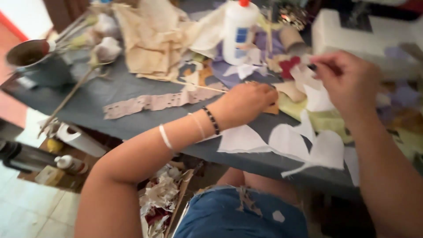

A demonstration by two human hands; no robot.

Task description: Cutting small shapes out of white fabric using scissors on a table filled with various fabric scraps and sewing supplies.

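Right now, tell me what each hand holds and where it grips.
Right hand pinches a thin dark tool near its tip. Left hand presses on paper scraps; whether it grips anything cannot be told.

A dark grey table [110,94] fills the space, tilted across the view. Pale square floor tiles [26,211] lie below at the left, with a red strip [13,26] running along the upper left edge. Soft daylight falls evenly over everything here.

Bare arms, left wrist with 3 bracelets [200,128], frayed denim shorts [240,216].
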